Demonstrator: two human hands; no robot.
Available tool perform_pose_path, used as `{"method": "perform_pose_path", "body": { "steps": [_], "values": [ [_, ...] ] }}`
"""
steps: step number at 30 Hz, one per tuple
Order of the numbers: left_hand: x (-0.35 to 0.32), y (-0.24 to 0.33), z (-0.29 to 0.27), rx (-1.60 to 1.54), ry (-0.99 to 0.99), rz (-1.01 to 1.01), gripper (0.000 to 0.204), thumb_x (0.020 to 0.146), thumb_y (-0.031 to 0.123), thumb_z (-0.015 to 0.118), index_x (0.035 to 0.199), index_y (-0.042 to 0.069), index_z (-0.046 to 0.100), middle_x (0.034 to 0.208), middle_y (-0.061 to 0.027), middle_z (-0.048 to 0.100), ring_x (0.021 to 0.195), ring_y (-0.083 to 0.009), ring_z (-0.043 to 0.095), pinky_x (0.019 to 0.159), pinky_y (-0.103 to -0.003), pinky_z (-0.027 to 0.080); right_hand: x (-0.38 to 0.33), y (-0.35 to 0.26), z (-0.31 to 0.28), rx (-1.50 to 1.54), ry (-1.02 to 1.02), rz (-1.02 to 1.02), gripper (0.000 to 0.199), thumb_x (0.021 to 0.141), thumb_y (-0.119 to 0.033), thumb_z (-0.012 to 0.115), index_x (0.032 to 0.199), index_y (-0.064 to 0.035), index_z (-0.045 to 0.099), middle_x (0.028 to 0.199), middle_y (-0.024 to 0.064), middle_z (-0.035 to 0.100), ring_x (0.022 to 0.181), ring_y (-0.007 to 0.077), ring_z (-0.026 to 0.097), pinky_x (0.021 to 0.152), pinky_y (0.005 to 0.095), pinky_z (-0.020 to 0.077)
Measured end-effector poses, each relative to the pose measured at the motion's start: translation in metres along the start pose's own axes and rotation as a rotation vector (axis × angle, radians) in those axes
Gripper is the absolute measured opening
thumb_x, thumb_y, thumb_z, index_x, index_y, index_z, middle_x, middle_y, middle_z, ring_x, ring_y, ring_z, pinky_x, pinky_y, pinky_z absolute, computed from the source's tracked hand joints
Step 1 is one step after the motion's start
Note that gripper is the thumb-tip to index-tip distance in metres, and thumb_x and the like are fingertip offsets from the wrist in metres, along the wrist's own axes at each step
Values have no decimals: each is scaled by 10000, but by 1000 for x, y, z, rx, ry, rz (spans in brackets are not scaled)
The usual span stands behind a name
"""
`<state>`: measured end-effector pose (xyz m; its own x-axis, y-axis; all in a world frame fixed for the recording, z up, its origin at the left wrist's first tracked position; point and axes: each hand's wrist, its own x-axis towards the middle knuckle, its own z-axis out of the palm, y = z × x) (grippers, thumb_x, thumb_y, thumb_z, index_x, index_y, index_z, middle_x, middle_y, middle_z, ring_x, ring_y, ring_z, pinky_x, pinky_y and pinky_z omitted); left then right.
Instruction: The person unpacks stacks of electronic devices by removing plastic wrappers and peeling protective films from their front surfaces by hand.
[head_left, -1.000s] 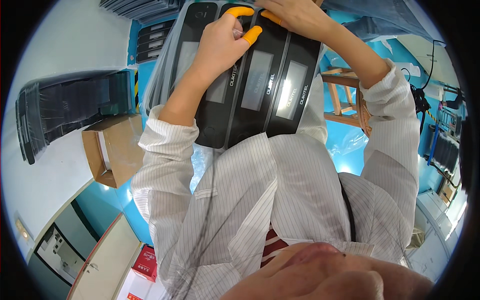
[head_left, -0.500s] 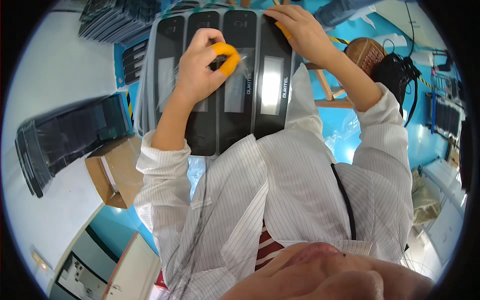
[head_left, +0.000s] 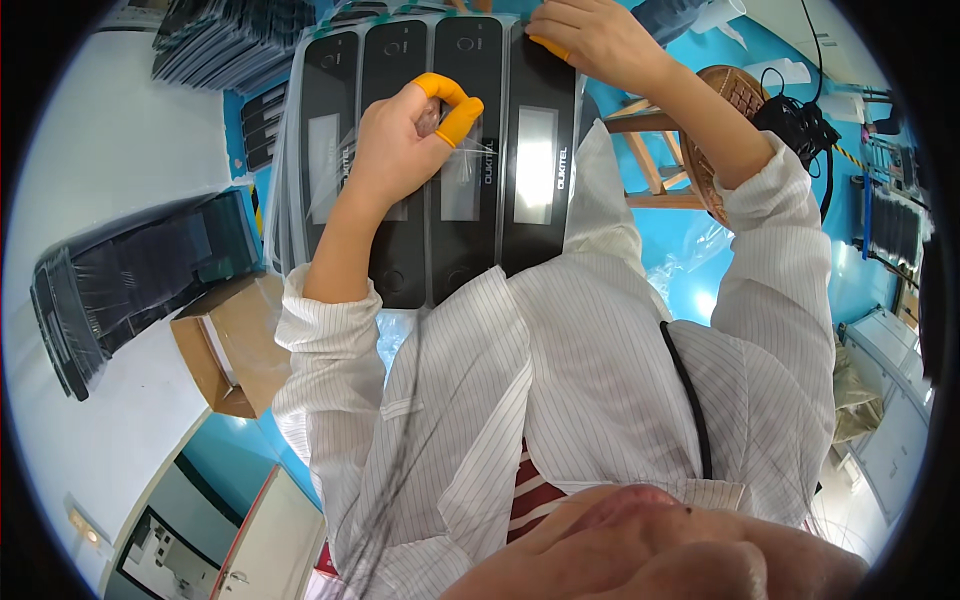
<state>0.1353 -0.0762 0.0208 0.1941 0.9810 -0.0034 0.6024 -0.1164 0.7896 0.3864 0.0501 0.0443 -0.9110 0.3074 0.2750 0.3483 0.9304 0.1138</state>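
Note:
A sheet of long black panels (head_left: pixel 466 80) side by side, with pale windows and light printing, lies over my lap on a stack of similar sheets. My left hand (head_left: pixel 400 145) hovers over its middle, yellow finger covers on thumb and index finger. Those two tips pinch a thin clear film (head_left: pixel 465 160), whose far end I cannot make out. At the far right corner of the sheet is my right hand (head_left: pixel 600 45), also with a yellow finger cover. Its fingers are bent and drawn together at the rightmost panel's far end; what they pinch is hidden.
A tall stack of dark sheets (head_left: pixel 235 45) stands at the far left. More dark wrapped panels (head_left: pixel 150 275) lie on the white surface at left, beside an open cardboard box (head_left: pixel 235 350). A woven brown chair (head_left: pixel 730 90) with black cables (head_left: pixel 800 135) stands at right.
My right hand has slid a little up and to the left, its fingers bending more. The left hand has turned slightly, still pinching the film. The sheet has shifted slightly left.

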Motion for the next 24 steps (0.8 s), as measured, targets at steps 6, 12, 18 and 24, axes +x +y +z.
{"method": "perform_pose_path", "body": {
  "steps": [6, 12, 18, 24],
  "values": [
    [0, -1, 2, -108, 92, 92, 287, 751, 27, 663, 1034, -12, 644, 723, -100, 649, 601, -162, 596, 604, -244, 467, 6, 6, -6, -29, 86, -188, 163, 811, -118, 603, 930, -14, 644, 885, 73, 591, 838, 247, 592, 832, 332, 485],
    [1, 1, 2, 0, 77, 77, 281, 765, 50, 653, 1039, -11, 651, 791, -127, 681, 667, -207, 647, 681, -279, 512, 6, 11, -11, -37, 211, -234, 213, 754, -125, 610, 924, 0, 637, 844, 83, 578, 815, 237, 592, 787, 339, 504],
    [1, -2, 4, -29, 131, 123, 282, 776, 58, 654, 1053, 2, 658, 772, -122, 673, 665, -206, 644, 643, -271, 495, 20, 13, -12, -151, 117, -431, 207, 735, -157, 583, 877, -10, 617, 819, 75, 561, 761, 219, 564, 768, 332, 502],
    [-3, 4, -1, 31, 104, 123, 289, 768, 72, 676, 1048, 2, 657, 689, -89, 627, 593, -185, 599, 583, -272, 464, -9, 7, 0, -270, 36, -320, 163, 814, -124, 586, 944, -26, 597, 847, 67, 579, 751, 202, 589, 719, 318, 523]
  ]
}}
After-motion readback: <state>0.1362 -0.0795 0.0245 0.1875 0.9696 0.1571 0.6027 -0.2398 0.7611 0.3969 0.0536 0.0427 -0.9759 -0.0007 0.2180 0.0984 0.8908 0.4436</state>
